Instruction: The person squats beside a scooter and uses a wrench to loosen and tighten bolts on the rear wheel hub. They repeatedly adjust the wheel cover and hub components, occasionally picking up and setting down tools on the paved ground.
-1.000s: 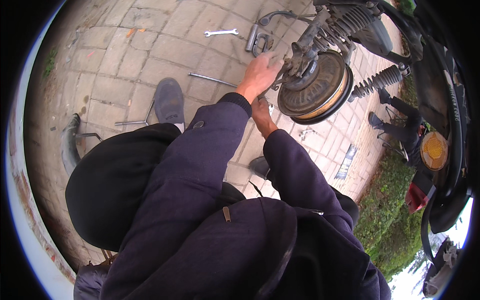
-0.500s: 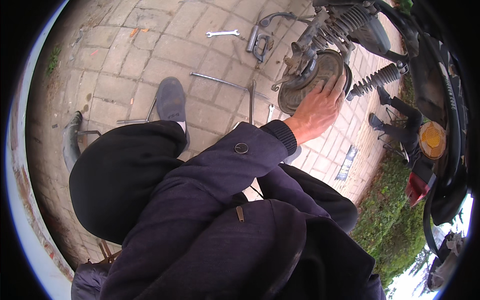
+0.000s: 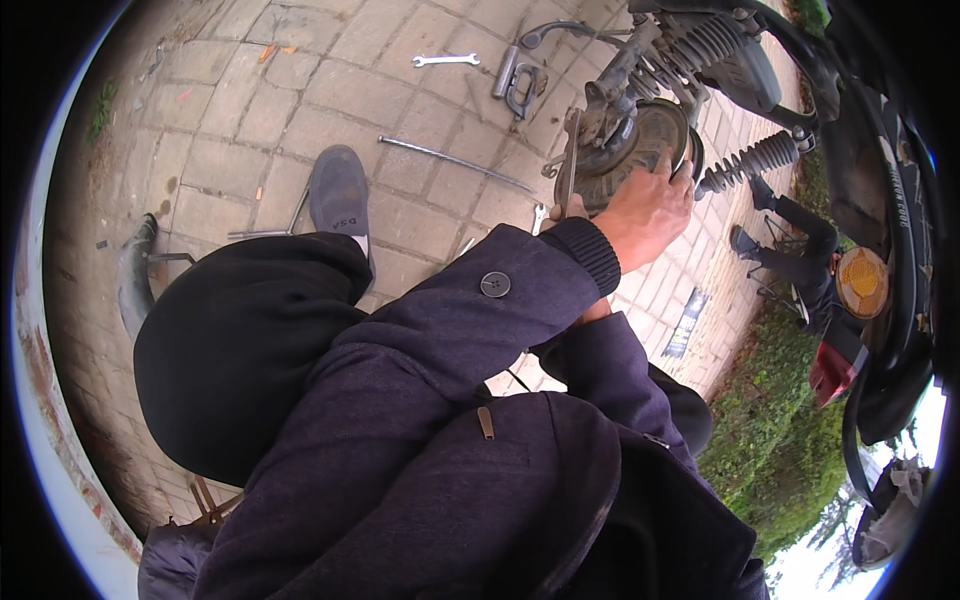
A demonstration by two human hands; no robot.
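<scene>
My left hand [image 3: 650, 215] rests on the dirty round wheel drum [image 3: 620, 175] of a raised motorbike, fingers apart and bent over its face near the rim. Behind and below it, my right hand [image 3: 575, 207], mostly hidden by my left arm, grips a long wrench [image 3: 569, 160] standing up beside the hub. Above the drum are a metal swing arm [image 3: 605, 85] and coil springs [image 3: 700, 45]. A second shock absorber [image 3: 750, 168] juts out right of the drum. A steel rod [image 3: 455, 162] lies on the paving left of my hands.
An open-end wrench [image 3: 445, 60] and metal tool [image 3: 520, 85] lie on paving. Near my shoe [image 3: 338, 190] is an L-shaped bar [image 3: 290, 225]; far left, a curved dark part [image 3: 140, 270]. At right, another person's legs [image 3: 810, 235] show behind the tail lamp [image 3: 840, 365] and orange reflector [image 3: 860, 285].
My left hand moved from the hub rightward onto the drum face. The long wrench, lying lower half a second ago, now stands raised beside the hub in my right hand.
</scene>
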